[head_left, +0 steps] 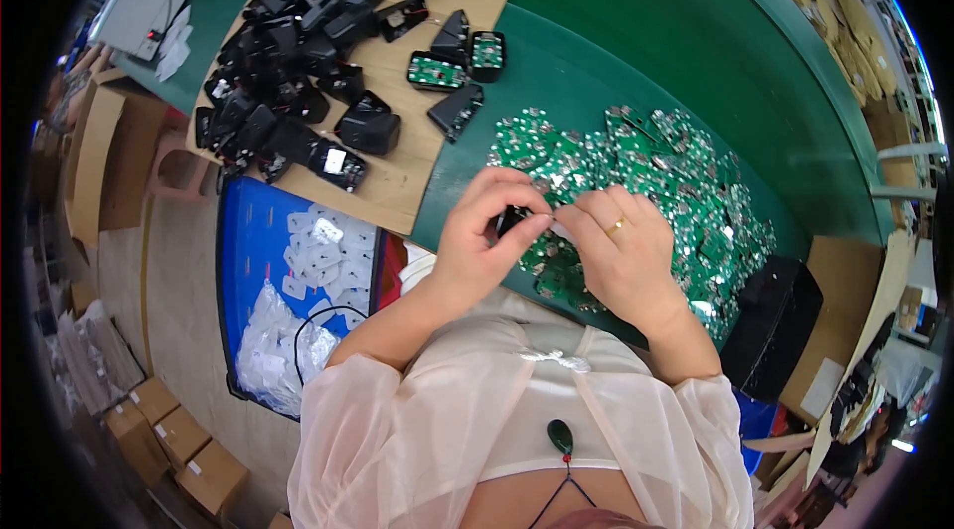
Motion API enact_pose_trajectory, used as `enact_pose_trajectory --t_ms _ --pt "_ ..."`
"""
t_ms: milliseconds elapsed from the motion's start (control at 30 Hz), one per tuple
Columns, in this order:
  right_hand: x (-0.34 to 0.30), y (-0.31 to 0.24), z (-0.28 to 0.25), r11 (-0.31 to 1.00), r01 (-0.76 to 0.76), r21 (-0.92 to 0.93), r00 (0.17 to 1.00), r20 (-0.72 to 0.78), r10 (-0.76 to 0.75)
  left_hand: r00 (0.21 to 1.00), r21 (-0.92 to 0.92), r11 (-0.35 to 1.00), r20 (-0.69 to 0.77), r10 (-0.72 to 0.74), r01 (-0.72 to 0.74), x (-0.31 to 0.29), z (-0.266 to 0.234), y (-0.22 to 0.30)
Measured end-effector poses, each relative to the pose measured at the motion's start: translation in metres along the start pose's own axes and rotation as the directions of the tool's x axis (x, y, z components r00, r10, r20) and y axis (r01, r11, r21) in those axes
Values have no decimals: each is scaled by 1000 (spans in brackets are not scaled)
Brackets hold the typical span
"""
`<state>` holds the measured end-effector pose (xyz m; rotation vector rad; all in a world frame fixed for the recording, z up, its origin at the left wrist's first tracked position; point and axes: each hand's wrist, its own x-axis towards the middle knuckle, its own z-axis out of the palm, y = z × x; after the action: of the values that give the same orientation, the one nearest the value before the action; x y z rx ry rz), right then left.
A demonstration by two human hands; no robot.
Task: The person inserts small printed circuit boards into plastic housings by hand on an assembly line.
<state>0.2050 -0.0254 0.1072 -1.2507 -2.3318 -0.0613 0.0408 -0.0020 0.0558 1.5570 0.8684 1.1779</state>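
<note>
Left hand [475, 249] and right hand [632, 256] together at a black part [510, 220]
The left grips the part in curled fingers; what the right's nearly touching fingertips hold cannot be told. Circuit boards [701, 193] lie beyond the right hand.

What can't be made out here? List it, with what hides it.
Head view: most of the black piece in the left hand, covered by that hand.
Head view: whether the right hand grips anything, its own curl hiding this.
Head view: the bottom of the heap of black housings, under the upper ones.
</note>
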Motion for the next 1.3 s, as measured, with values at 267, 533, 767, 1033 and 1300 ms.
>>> enact_pose_trajectory --t_ms 267,533,767,1033,1300 --pt "-3 -5 11 886 -182 427 968 -80 237 987 -329 932 101 -128 154 0 2 -8" --pt "-14 -4 22 773 -239 588 923 -110 370 959 -526 803 180 -220 282 -3 7 -3" --pt "-3 -2 21 796 -85 599 958 -171 230 985 -428 887 69 -159 173 1 -13 11" --pt "-2 -2 17 910 46 413 967 -247 63 990 -52 998 -134 -43 37 0 -8 10" --pt "-4 -2 16 923 11 385 968 -234 86 988 144 989 -145 52 -31 -1 -3 18"
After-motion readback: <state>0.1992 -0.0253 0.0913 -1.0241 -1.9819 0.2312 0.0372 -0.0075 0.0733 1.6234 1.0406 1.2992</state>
